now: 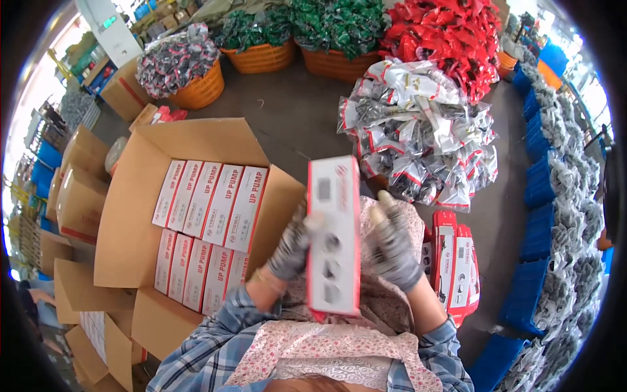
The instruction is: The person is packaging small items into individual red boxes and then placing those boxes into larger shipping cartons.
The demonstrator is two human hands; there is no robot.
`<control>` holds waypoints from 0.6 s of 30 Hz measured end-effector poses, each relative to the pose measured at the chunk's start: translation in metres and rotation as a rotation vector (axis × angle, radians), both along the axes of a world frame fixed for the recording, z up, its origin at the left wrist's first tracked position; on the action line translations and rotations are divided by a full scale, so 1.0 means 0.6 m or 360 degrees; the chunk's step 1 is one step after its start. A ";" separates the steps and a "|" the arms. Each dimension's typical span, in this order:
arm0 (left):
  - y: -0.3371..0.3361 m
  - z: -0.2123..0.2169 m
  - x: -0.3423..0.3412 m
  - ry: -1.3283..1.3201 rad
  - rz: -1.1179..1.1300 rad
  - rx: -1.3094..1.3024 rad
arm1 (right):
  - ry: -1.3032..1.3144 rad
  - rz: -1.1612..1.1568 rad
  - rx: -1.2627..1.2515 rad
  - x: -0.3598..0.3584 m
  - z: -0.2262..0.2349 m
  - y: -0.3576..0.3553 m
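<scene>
A long white and red product box stands upright in front of my body, dark pictures printed on its face. My left hand, in a grey striped glove, grips its left edge with the thumb over the front. Just right of the box, apart from it, my right hand is gloved the same way, fingers apart and holding nothing. At my left an open cardboard carton holds two rows of similar boxes. Several flattened red and white boxes are stacked at my right.
Bagged parts lie heaped ahead to the right. Beyond are orange baskets of green, red and grey wrapped parts. Blue crates with grey bagged pieces line the right side. More cartons stand at far left.
</scene>
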State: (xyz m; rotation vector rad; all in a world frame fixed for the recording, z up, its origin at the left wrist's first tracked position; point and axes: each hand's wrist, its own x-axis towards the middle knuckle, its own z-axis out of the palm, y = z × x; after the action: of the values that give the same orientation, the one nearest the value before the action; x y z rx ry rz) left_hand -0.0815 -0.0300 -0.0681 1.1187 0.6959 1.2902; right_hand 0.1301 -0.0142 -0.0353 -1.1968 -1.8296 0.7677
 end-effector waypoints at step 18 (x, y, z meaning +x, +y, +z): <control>0.147 0.186 -0.014 -0.0404 0.0492 0.0856 | 0.0006 0.0458 -0.0067 0.067 0.014 0.354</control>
State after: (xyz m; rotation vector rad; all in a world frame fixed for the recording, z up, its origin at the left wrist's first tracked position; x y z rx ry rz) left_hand -0.0899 0.0582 0.0437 1.2697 0.3418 1.9209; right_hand 0.1705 0.1980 -0.0266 -0.9671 -2.0172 0.9711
